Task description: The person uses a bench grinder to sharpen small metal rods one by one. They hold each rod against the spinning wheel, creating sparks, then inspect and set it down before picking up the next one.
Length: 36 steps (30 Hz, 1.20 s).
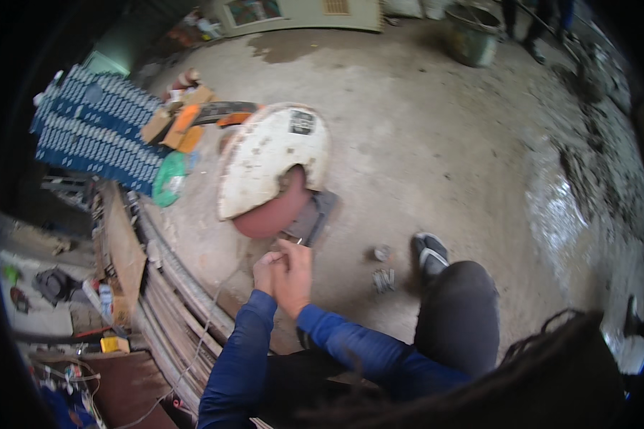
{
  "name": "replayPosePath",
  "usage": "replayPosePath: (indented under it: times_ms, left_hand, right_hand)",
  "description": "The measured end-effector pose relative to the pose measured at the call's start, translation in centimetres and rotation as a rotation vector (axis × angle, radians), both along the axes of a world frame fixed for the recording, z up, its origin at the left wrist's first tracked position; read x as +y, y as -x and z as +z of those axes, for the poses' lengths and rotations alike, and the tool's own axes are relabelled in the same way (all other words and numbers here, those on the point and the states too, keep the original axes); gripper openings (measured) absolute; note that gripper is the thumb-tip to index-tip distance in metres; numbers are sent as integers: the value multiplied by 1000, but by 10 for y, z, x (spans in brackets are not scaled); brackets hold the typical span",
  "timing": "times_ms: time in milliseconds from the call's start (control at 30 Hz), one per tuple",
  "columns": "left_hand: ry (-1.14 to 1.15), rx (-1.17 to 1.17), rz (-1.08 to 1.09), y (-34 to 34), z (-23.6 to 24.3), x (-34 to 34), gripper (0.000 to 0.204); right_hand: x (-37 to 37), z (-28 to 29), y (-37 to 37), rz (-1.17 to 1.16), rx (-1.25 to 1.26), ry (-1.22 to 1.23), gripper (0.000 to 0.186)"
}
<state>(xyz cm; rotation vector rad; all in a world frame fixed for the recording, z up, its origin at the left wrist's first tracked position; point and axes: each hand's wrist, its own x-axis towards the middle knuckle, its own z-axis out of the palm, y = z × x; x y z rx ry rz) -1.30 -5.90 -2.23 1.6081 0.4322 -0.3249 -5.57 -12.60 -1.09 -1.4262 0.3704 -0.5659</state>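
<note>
In front of me stands a cut-off saw with a scuffed white guard (272, 161), a reddish-brown abrasive disc (268, 214) and a dark base (315, 218). My left hand (264, 274) and my right hand (295, 277) are pressed together just below the disc, fingers closed. A small metal piece (300, 242) pokes out at my right fingertips, close to the base; whether it touches the disc I cannot tell. What lies inside my left fingers is hidden. Right of the hands, several short metal pieces (383, 281) lie on the floor beside a small round object (383, 253).
Long pipes and bars (172, 307) lie along my left. Beyond them are a blue patterned sheet (96, 125), cardboard boxes (161, 125) and a green bag (169, 179). A large bucket (472, 36) stands far right, near another person's legs (535, 32). Wet muck (594, 150) edges the concrete.
</note>
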Motion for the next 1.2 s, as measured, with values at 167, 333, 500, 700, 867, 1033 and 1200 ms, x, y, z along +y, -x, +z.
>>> replayPosePath:
  times_ms: [167, 333, 500, 700, 867, 1033, 1200]
  left_hand:
    - [-238, -60, -289, 13, -67, -58, 9]
    - [-597, -54, -427, 29, -138, -133, 10]
    - [-1103, -269, -568, 29, -188, -186, 12]
    - [-1135, -326, -641, 21, -178, -184, 10]
    - [-451, 25, -391, 1, -105, -106, 17]
    - [-86, 124, -156, 1, -6, -9, 17]
    - [-146, 131, 23, 14, 35, 19, 19]
  right_hand:
    - [-51, 45, -15, -4, -123, 55, 40]
    - [-88, 77, -20, 56, -218, -81, 37]
    - [-98, 79, -30, 37, -237, -108, 33]
    - [-104, 63, -43, 40, -192, -129, 31]
    - [-92, 53, -43, -72, -178, -78, 27]
    - [-68, 27, -23, -111, -98, -42, 25]
    - [-31, -2, 5, 191, 120, 1, 27]
